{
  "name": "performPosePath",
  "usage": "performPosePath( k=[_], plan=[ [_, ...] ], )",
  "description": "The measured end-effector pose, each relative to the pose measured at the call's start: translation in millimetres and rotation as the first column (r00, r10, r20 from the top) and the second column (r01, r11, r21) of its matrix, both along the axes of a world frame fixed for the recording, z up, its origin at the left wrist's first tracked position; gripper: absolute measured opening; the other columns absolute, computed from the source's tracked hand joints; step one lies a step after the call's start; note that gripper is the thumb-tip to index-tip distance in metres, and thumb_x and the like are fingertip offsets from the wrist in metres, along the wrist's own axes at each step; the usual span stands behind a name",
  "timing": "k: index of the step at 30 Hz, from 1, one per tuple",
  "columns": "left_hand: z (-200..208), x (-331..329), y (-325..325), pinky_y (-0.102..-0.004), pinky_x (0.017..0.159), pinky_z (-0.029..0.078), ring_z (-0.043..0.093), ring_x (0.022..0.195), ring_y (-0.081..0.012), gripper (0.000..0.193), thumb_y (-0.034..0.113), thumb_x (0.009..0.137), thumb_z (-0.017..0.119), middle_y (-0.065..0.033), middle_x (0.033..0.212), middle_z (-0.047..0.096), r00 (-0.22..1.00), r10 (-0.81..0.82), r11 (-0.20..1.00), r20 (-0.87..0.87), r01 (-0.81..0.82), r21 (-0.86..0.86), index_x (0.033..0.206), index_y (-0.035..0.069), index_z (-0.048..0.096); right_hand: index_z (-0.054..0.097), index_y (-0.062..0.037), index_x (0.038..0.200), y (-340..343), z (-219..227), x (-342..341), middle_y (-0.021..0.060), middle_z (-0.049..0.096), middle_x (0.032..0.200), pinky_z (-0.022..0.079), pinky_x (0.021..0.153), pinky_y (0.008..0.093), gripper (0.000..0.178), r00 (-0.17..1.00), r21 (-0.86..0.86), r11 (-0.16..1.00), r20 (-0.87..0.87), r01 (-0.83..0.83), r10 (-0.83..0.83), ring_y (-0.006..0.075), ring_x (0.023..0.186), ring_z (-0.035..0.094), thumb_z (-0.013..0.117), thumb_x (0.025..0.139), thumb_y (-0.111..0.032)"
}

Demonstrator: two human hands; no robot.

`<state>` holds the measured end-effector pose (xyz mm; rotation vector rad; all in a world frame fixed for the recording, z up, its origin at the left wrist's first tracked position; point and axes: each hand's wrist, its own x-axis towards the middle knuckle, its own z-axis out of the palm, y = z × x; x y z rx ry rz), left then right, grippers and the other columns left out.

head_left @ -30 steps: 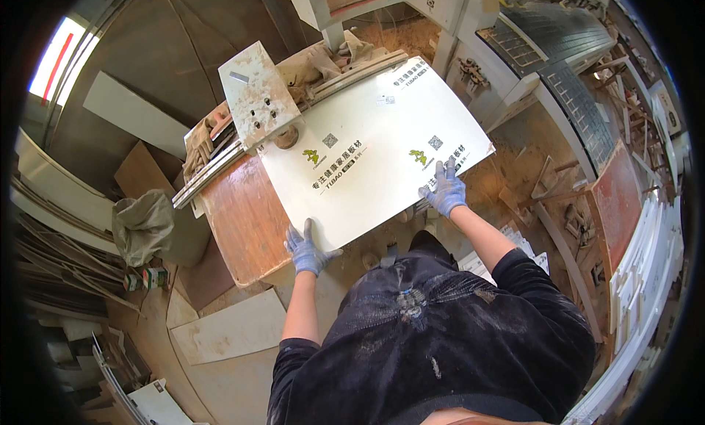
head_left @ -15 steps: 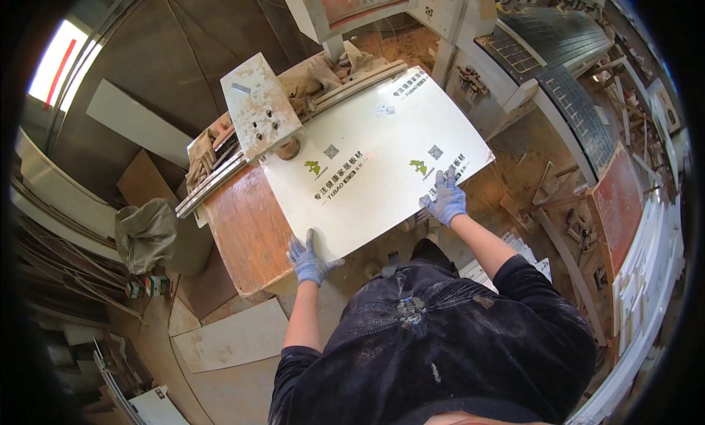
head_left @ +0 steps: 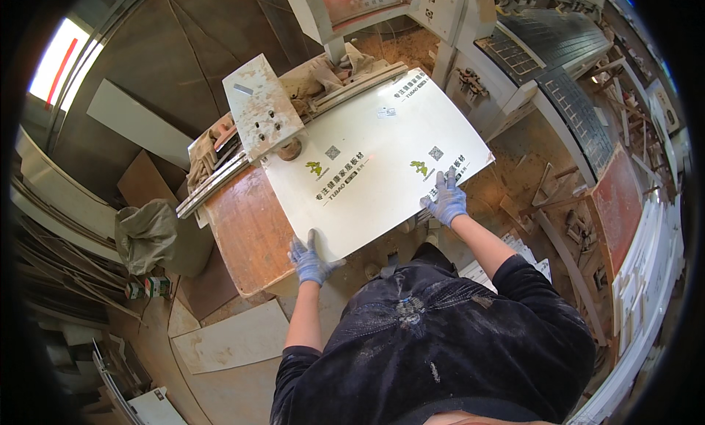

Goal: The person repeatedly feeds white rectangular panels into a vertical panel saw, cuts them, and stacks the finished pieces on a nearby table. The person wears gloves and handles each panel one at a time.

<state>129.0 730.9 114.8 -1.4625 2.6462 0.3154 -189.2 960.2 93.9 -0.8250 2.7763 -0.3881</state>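
The melamine board under the blue-gloved right grip is white, printed green and black; the bench beside the left grip, orange-brown.

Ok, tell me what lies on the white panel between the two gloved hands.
In the head view, only the white panel spans the stretch from the left hand to the right hand; no separate object lies there.

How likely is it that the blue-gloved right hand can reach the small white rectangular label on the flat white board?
Probably yes: the right hand rests on the board, and no object seems to block the way to the label.
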Motion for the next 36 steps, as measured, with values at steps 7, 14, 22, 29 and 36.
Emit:
performPosePath(
  k=[7, 14, 22, 29, 36],
  plan=[
    [0.7, 3.2, 0.2, -0.0533, 0.117, 0.008, 0.003, 0.145, -0.0432, 0.132, 0.069, 0.042, 0.084, -0.0251, 0.156, 0.004, 0.999, -0.032, 0.999, -0.011, 0.032, -0.013, 0.151, 0.028, 0.022, 0.024, -0.0059, 0.150, 1.6, -3.9, 4.4, 0.0280, 0.010, 0.156, 0.041, 0.102, 0.0439, 0.098, 1.000, -0.031, 0.999, -0.026, 0.014, -0.014, 0.0393, 0.125, 0.049, 0.062, 0.077, -0.060],
    [5.0, 2.3, 0.7, -0.0532, 0.117, 0.007, 0.004, 0.145, -0.0430, 0.130, 0.072, 0.044, 0.081, -0.0275, 0.156, 0.004, 0.999, -0.037, 0.999, -0.019, 0.037, -0.010, 0.151, 0.028, 0.022, 0.025, -0.0076, 0.150, 0.6, -4.3, 5.1, 0.0270, 0.010, 0.156, 0.040, 0.103, 0.0452, 0.097, 0.998, -0.097, 0.995, -0.047, 0.037, -0.042, 0.0398, 0.128, 0.048, 0.065, 0.077, -0.058],
    [2.7, 4.4, 0.8, -0.0543, 0.117, 0.006, 0.003, 0.145, -0.0439, 0.133, 0.074, 0.044, 0.080, -0.0283, 0.156, 0.005, 0.999, -0.043, 0.999, -0.004, 0.043, -0.010, 0.153, 0.028, 0.017, 0.037, -0.0210, 0.146, 8.4, -7.7, -31.2, 0.0126, 0.030, 0.154, 0.029, 0.107, 0.0550, 0.079, 0.984, 0.030, 0.984, 0.014, 0.178, -0.179, 0.0349, 0.133, 0.041, 0.063, 0.079, -0.055],
    [0.3, 5.3, 1.6, -0.0541, 0.117, 0.009, 0.008, 0.144, -0.0444, 0.132, 0.072, 0.045, 0.081, -0.0274, 0.156, 0.007, 1.000, -0.019, 1.000, 0.006, 0.019, -0.016, 0.153, 0.028, 0.018, 0.025, -0.0215, 0.151, 43.4, -22.8, -130.4, 0.0135, 0.025, 0.155, 0.028, 0.110, 0.0539, 0.090, 0.908, -0.032, 0.908, 0.002, 0.418, -0.418, 0.0346, 0.141, 0.027, 0.065, 0.078, -0.055],
    [-14.3, 8.6, 19.3, -0.0544, 0.116, 0.013, 0.015, 0.143, -0.0411, 0.122, 0.062, 0.051, 0.084, -0.0226, 0.156, 0.013, 0.991, 0.087, 0.994, -0.098, -0.092, -0.054, 0.151, 0.028, 0.023, 0.035, -0.0151, 0.146, 49.0, -52.6, -187.4, 0.0176, 0.043, 0.143, 0.041, 0.104, 0.0406, 0.084, 0.906, -0.210, 0.882, 0.129, 0.422, -0.403, 0.0341, 0.127, 0.049, 0.072, 0.077, -0.047]
  ],
)
